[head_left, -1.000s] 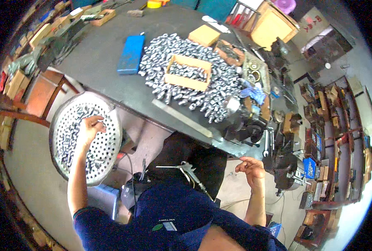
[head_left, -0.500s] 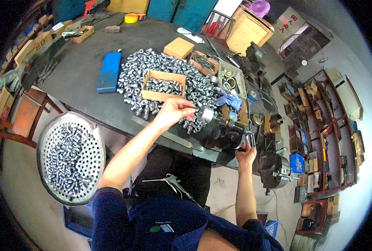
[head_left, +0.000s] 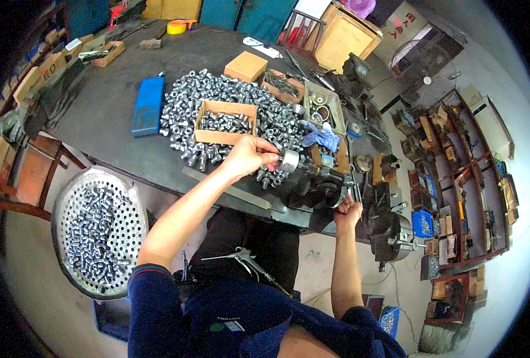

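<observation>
My left hand [head_left: 250,158] is pinched closed at the open face of a round metal chuck [head_left: 288,160]. What sits between its fingertips is too small and covered to name. The chuck belongs to a dark bench machine [head_left: 320,190] at the table's near edge. At the machine's right end my right hand [head_left: 347,215] is closed, fingers curled next to upright metal bars; its grip is hidden. Behind my left hand spreads a heap of shiny metal fittings [head_left: 184,98], and a cardboard box [head_left: 220,136] with more fittings stands in it.
At left, a perforated metal bowl [head_left: 135,206] holds many fittings. A blue case [head_left: 148,106] and a closed carton [head_left: 246,66] lie by the heap. A blue cloth [head_left: 321,137] is behind the machine. An air gun [head_left: 244,258] is at my lap. Shelves [head_left: 476,179] stand right.
My left hand's fingertips have come up against the chuck face. My right hand's fingers, stretched upward before, are now curled in. The view has shifted slightly.
</observation>
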The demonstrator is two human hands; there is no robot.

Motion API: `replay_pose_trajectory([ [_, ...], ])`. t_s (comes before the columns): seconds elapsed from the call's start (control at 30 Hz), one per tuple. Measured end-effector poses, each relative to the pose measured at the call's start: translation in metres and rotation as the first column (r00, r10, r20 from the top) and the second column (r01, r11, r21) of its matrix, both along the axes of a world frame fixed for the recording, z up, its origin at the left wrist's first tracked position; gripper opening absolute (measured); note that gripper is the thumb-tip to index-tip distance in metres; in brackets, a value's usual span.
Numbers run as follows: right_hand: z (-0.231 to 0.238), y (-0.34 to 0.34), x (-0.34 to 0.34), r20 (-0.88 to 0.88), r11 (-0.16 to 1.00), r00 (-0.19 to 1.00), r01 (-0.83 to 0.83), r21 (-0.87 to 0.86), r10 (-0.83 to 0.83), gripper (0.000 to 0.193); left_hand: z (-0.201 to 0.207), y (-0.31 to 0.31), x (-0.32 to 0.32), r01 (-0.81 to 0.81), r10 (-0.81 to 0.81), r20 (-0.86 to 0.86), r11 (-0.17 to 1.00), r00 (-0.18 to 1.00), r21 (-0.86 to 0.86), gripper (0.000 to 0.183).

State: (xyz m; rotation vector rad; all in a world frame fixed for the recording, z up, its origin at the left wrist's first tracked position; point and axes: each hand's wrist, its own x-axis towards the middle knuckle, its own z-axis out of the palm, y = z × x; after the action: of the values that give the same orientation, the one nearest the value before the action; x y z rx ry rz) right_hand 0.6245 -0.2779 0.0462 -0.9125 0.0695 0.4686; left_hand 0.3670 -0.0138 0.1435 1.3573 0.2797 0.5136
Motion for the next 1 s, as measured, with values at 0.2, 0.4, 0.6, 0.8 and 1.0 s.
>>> replay_pose_trajectory([
  [0.2, 0.008, 0.008, -0.010, -0.049, 0.997, 0.996, 0.075, -0.036, -0.077, 0.039, -0.008, 0.001, 0.001, -0.019, 0.019, 0.032, 1.000, 0.999, 0.003, 0.012],
  [0.4, -0.005, 0.017, -0.006, 0.193, 0.972, 0.981, 0.074, -0.222, -0.031, 0.028, -0.007, -0.003, 0.002, -0.059, 0.059, 0.057, 0.998, 0.997, -0.004, 0.010],
  [0.6, -0.009, 0.032, 0.000, 0.123, 0.958, 0.978, 0.190, -0.214, -0.166, 0.026, -0.008, -0.006, 0.003, -0.057, 0.057, 0.009, 0.998, 0.998, -0.027, 0.010],
  [0.8, 0.030, 0.005, -0.039, 0.164, 0.986, 0.983, 0.101, -0.136, -0.078, 0.022, -0.006, -0.007, 0.002, -0.094, 0.086, 0.065, 0.988, 0.994, 0.122, 0.011],
  [1.0, 0.082, 0.002, -0.037, 0.324, 0.995, 0.946, 0.054, -0.090, -0.022, 0.022, -0.001, -0.019, 0.002, -0.165, 0.200, -0.078, 0.932, 0.977, 0.323, 0.018],
])
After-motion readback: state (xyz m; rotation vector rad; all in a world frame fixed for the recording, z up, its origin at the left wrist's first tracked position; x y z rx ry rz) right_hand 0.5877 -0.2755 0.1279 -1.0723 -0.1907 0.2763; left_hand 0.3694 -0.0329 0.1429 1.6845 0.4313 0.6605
